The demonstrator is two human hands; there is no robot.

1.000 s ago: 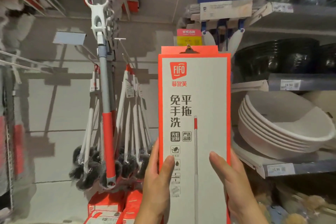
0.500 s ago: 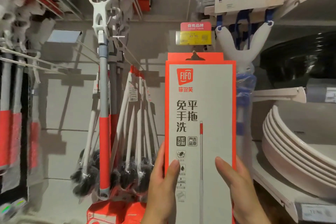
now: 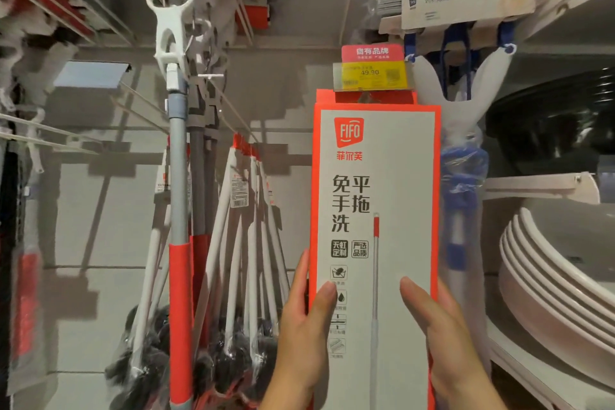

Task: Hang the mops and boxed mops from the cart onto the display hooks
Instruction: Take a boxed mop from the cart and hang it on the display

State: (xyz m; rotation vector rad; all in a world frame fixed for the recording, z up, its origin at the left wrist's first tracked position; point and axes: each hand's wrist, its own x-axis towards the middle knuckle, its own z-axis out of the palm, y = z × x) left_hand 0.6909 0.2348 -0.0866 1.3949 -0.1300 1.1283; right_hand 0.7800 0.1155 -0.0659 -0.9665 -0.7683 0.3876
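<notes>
- The boxed mop (image 3: 372, 210), a tall orange-edged white carton marked FIFO, is upright in front of the grey display wall, between the two hands.
- The left hand (image 3: 299, 336) grips the carton's lower left edge, with the thumb on the front face and the fingers behind it.
- The right hand (image 3: 446, 336) grips the lower right edge the same way, so the hands are apart with the carton clamped between them.
- The carton's orange hang tab sits just under a yellow price tag (image 3: 372, 75) reading 49.90. I cannot tell whether a hook passes through its hole.
- A grey-and-red mop handle (image 3: 179, 243) hangs to the left, beside a bunch of white-handled black brushes (image 3: 246, 260).
- A blue-and-white mop (image 3: 462, 176) hangs just right of the carton.
- Stacked white basins (image 3: 559, 293) sit on a shelf at the far right.
</notes>
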